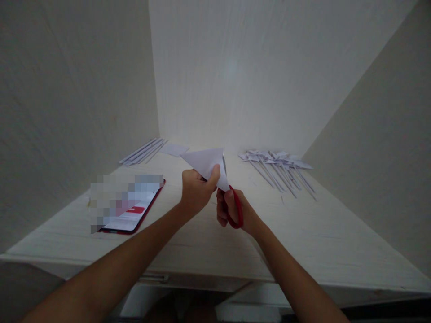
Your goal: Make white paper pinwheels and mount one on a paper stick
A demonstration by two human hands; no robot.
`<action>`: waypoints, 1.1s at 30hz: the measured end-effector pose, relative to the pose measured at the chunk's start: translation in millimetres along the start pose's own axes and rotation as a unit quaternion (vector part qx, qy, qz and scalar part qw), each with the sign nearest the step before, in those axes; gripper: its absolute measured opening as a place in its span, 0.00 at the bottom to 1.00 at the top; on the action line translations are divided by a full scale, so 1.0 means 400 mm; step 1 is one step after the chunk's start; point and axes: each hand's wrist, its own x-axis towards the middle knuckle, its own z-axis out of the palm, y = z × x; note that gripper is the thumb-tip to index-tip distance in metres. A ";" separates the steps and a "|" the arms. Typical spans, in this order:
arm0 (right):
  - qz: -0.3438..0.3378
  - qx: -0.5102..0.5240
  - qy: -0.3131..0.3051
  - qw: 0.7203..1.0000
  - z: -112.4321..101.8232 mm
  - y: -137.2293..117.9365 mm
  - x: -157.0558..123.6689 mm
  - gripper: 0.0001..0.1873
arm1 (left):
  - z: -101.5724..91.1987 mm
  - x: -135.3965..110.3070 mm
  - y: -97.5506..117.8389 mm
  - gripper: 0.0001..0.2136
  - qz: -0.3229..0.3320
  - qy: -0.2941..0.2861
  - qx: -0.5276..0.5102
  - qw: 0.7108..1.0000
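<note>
My left hand (198, 188) pinches a folded white paper triangle (207, 161), its thumb pressed on the near face. Red-handled scissors (239, 211) are gripped in my right hand (232, 208), just right of and below the left one. The blade lies upright along the right edge of the paper, partly hidden behind it. Whether the blades are cutting at this instant, I cannot tell. Both hands are held above the white table (202, 255), near its middle.
At the back left lie several rolled paper sticks (144, 151) and a flat sheet of paper (174, 149). Several paper pinwheels on sticks (276, 161) are heaped at the back right. A phone (134, 217) with a red edge rests at left. Walls (232, 89) enclose the table.
</note>
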 end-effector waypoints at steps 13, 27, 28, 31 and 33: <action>0.158 -0.198 0.161 0.954 -0.113 0.000 0.021 0.25 | 0.005 0.029 -0.034 0.12 -0.060 -0.087 -0.054 0.993; 0.287 -0.644 0.208 0.678 -0.171 0.032 -0.009 0.16 | 0.021 0.052 -0.095 0.14 -0.149 -0.231 -0.187 0.943; 0.278 -0.647 0.222 0.675 -0.175 0.034 -0.007 0.16 | 0.023 0.051 -0.096 0.13 -0.155 -0.245 -0.195 0.937; 0.178 -0.595 0.277 0.733 -0.179 0.034 0.009 0.19 | 0.029 0.046 -0.104 0.13 -0.150 -0.268 -0.179 0.935; 0.068 -0.471 0.289 0.831 -0.171 0.028 0.024 0.23 | 0.032 0.042 -0.112 0.13 -0.131 -0.273 -0.142 0.942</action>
